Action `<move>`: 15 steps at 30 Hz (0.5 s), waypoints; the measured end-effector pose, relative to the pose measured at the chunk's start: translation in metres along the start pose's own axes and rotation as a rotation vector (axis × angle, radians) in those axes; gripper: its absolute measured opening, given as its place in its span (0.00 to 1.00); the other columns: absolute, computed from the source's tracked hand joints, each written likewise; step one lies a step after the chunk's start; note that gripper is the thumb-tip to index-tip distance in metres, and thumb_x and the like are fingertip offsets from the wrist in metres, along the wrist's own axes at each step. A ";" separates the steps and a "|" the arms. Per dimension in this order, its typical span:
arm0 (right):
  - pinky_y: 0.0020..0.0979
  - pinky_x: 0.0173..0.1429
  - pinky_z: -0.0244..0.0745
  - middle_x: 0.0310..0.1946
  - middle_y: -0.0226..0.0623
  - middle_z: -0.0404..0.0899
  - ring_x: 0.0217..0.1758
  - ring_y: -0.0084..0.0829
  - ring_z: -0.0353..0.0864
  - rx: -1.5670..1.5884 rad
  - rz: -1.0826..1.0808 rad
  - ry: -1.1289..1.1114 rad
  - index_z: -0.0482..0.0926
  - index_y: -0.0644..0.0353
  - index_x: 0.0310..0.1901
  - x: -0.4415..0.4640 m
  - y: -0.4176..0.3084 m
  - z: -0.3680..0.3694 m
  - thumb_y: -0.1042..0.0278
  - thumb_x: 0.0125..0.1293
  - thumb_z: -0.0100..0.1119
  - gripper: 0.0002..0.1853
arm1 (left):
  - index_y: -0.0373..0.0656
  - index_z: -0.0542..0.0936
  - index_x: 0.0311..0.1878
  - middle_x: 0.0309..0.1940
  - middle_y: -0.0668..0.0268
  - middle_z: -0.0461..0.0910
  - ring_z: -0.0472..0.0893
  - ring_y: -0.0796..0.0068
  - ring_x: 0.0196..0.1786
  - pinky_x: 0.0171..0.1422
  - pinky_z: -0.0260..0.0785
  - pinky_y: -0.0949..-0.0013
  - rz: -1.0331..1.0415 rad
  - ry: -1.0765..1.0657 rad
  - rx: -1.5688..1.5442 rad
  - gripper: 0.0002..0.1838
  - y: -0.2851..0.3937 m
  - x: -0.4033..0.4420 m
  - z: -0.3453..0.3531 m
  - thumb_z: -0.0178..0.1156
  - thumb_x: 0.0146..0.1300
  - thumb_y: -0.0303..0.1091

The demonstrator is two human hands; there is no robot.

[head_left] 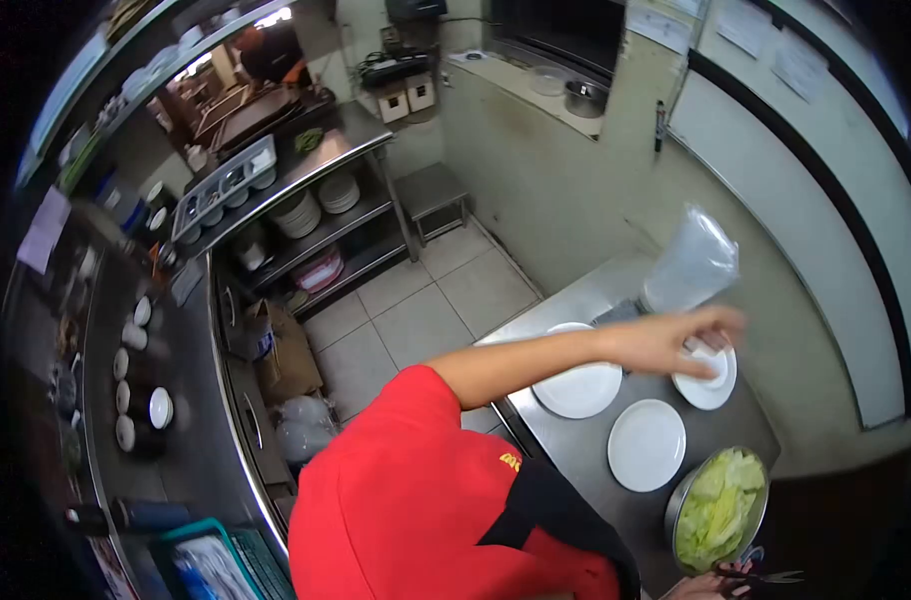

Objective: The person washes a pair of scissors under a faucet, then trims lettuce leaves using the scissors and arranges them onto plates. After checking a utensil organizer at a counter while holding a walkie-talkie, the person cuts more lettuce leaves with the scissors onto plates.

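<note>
My left hand (pixel 681 342) is stretched over the steel table, above a small white plate (pixel 714 392) with a small white item on it. Motion blurs its curled fingers, and whether they grip that item cannot be told. At the bottom edge my right hand (pixel 711 586), partly cut off, is closed on dark-bladed scissors (pixel 771 577). Close by stands a metal bowl (pixel 675 508) full of pale green lettuce (pixel 721 505). A white plate (pixel 647 446) lies beside the bowl, and another white plate (pixel 578 386) sits partly under my left forearm.
A clear plastic bag (pixel 691 262) stands at the table's wall side. Across the tiled floor (pixel 416 330), a steel shelf holds stacked plates (pixel 298 215) and a cutlery tray (pixel 226 190). A cardboard box (pixel 286 350) rests under the counter. Beyond a hatch, another person (pixel 271 55) is visible.
</note>
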State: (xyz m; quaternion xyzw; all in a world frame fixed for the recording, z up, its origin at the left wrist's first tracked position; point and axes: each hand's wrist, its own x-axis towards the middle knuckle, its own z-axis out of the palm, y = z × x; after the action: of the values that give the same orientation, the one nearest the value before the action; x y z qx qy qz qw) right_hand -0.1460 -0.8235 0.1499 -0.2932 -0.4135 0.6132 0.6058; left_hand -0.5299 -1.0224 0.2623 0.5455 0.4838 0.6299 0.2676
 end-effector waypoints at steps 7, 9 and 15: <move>0.23 0.48 0.67 0.36 0.26 0.73 0.37 0.19 0.70 -0.157 0.097 -0.099 0.72 0.58 0.51 0.010 0.041 0.033 0.53 0.70 0.50 0.18 | 0.44 0.69 0.61 0.56 0.57 0.71 0.71 0.55 0.59 0.59 0.68 0.55 -0.323 -0.167 0.685 0.30 -0.200 -0.109 0.063 0.63 0.52 0.34; 0.23 0.48 0.67 0.36 0.27 0.73 0.37 0.20 0.70 -0.181 0.117 -0.125 0.72 0.58 0.51 0.012 0.049 0.040 0.53 0.70 0.49 0.18 | 0.47 0.72 0.59 0.59 0.59 0.69 0.68 0.56 0.62 0.60 0.66 0.48 -0.373 -0.199 0.625 0.29 -0.226 -0.120 0.082 0.63 0.50 0.34; 0.24 0.47 0.67 0.37 0.27 0.73 0.37 0.20 0.70 -0.233 0.145 -0.153 0.72 0.58 0.50 0.018 0.063 0.046 0.53 0.70 0.48 0.17 | 0.46 0.69 0.62 0.67 0.54 0.59 0.55 0.53 0.72 0.67 0.54 0.34 -0.468 -0.120 0.815 0.30 -0.223 -0.137 0.079 0.60 0.52 0.32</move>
State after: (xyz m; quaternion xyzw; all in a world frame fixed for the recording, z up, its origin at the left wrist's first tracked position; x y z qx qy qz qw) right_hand -0.2188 -0.8081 0.1208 -0.3431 -0.5043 0.6239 0.4886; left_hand -0.4620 -1.0288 -0.0025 0.5177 0.7853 0.2787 0.1940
